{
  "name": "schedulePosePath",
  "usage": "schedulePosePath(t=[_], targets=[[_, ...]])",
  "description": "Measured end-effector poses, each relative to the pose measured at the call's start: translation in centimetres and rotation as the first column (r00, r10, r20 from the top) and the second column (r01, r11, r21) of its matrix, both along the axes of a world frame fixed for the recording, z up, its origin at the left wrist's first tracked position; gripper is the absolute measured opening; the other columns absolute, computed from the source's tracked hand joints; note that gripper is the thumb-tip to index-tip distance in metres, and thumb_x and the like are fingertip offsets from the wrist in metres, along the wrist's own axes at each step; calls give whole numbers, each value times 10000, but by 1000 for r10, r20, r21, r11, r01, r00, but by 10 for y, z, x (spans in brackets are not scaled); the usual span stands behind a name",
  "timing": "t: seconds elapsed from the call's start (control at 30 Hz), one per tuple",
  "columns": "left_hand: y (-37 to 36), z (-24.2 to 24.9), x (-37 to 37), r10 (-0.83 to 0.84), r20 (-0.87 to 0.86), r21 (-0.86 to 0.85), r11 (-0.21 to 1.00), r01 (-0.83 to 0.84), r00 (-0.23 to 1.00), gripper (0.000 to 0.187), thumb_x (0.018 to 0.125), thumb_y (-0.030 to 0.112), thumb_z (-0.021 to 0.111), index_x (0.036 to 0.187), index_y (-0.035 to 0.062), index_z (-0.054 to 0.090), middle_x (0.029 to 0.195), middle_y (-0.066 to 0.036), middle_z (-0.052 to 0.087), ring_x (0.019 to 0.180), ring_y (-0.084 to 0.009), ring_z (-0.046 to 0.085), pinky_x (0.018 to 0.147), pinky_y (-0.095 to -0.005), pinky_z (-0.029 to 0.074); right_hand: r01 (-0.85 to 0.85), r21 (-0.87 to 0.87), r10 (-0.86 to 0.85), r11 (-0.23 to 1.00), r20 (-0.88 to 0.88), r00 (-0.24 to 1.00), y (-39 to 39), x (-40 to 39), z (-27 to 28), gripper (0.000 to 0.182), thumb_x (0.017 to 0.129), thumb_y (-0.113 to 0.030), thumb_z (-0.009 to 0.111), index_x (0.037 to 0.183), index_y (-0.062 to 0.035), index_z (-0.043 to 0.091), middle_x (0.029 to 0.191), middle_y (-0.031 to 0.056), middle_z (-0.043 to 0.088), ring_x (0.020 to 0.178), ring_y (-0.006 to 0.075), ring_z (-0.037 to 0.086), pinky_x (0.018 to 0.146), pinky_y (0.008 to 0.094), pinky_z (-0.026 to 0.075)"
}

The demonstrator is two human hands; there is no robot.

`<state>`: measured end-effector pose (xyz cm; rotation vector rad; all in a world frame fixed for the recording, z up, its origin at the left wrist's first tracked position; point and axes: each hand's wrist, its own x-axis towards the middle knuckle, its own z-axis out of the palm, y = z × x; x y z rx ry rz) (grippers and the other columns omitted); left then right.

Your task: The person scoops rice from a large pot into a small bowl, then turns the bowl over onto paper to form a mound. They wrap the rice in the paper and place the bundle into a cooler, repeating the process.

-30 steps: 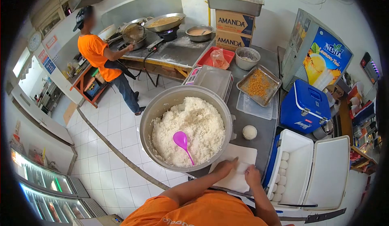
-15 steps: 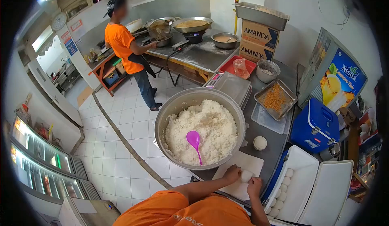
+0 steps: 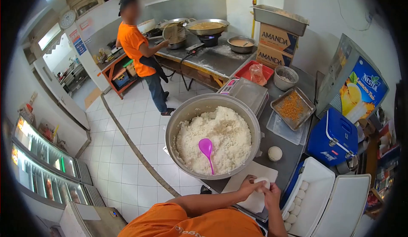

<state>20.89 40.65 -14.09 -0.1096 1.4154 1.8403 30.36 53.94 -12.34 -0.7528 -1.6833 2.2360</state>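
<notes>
Both hands close around a small white bundle (image 3: 262,181), which looks like rice wrapped in paper. My left hand (image 3: 247,187) grips its left side, and my right hand (image 3: 272,193) pinches the right side near its edge. Beneath them lies a stack of white paper sheets (image 3: 253,201) on the dark table. Just above the sheets stands a small cup of rice (image 3: 275,153). To the left, a big metal pot (image 3: 171,141) holds cooked rice (image 3: 229,137), with a purple spoon (image 3: 205,147) lying on top.
On the right, an open white cooler (image 3: 315,181) contains several similar white bundles (image 3: 297,201). A closed blue cooler (image 3: 333,135) and a metal tray (image 3: 277,105) of orange-brown bits are farther back. A co-worker in an orange shirt (image 3: 134,45) stands at the stove counter.
The white bundle has been lifted off the paper sheets, and my fingers have closed further around it. The view has shifted slightly. The co-worker's arm has moved a little at the pan.
</notes>
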Motion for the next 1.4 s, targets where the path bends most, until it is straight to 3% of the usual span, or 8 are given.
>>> schedulePosePath(t=[0.2,0.3,0.47,0.67,0.83,1.07,1.13,1.4], targets=[[-29,24,4,-303,21,176,939,295,953,744,871,195,864,1439,93,394,1261,-146,574,1139,-245,604,869,-335,548,-58,-451,80,891,31,996,-10,32,17,280,804,65,775,1069,23,696,1019,93,732,919,169,701,823,321,584],[-39,42,-3,-462,-123,96,876,473,879,819,877,206,865,1509,131,349,1336,-174,559,1185,-266,585,940,-355,535,-310,-220,348,925,161,924,25,40,2,354,774,138,694,1106,17,673,1101,117,719,1044,226,710,908,383,595],[-51,32,-12,-531,-215,85,826,558,820,866,908,248,842,1570,145,293,1428,-189,533,1248,-278,571,1064,-399,481,-75,-296,28,952,-162,986,73,59,19,619,736,169,651,1317,-34,592,1272,153,667,1119,280,689,914,451,610],[-104,-5,-17,-652,-279,-107,751,651,705,635,1016,158,690,1546,105,344,1322,-124,647,1204,-236,633,1028,-394,510,-113,-508,-144,854,-439,887,126,117,73,810,943,-476,676,1587,-85,380,1449,202,570,1242,391,621,967,549,583],[-106,15,3,-521,-69,-150,848,507,851,411,1070,148,607,1447,91,452,1249,-88,695,1101,-171,663,922,-329,525,474,-551,-499,687,116,859,176,135,59,666,975,-730,488,1118,-105,668,890,61,698,766,231,674,608,414,553],[-75,20,11,-560,-224,-229,825,516,797,479,1044,111,644,1458,66,407,1242,-98,686,1119,-170,637,951,-320,495,718,-56,-663,694,337,668,248,154,-79,482,990,-517,558,1208,-91,619,975,101,674,868,254,659,819,420,540],[-50,19,8,-512,-288,-238,857,458,809,553,1021,107,671,1482,63,369,1266,-113,669,1146,-186,621,959,-333,492,251,601,-531,758,347,773,283,159,-130,421,977,-322,605,1286,-45,538,1218,204,659,1130,360,649,993,499,494],[87,-8,-48,-296,-710,-375,927,11,639,839,916,125,782,1559,55,249,1388,-196,571,1278,-301,541,1026,-457,462,-451,500,-109,739,750,652,299,127,-197,451,999,-327,572,1324,-16,532,1292,240,664,1242,478,594,1061,572,452]])
